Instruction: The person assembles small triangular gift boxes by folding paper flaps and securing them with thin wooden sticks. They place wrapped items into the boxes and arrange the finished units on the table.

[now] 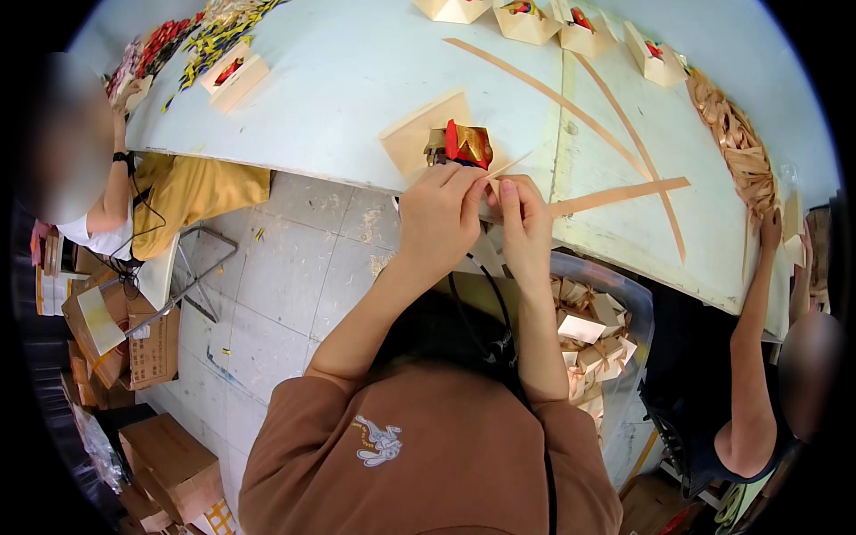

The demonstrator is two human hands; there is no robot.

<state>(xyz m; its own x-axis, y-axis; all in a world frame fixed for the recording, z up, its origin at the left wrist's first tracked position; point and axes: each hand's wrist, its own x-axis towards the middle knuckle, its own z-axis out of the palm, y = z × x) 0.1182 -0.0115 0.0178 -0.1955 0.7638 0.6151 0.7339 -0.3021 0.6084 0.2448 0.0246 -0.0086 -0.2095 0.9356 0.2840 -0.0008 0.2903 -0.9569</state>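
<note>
Left hand (439, 212): at the near edge of the pale surface (357, 80), fingertips pinched shut on a thin tan strip (508, 167) just below the small box.
Right hand (522, 218): close beside the left, fingers closed on the same strip; the exact hold is hard to make out, since the fingers overlap.
Small box (426, 134): open, lying on the surface right above the hands, with red and gold filling (465, 143) showing, so it looks filled but not yet tied.
Loose strips (615, 194): several long tan ones lie across the surface to the right, unused.
Done: folded tan packets heaped in a clear bin (624, 308) at the right knee.
Left: more open boxes (584, 27) wait along the far edge.
Co-workers: one at each side, both hands apart from these.
</note>
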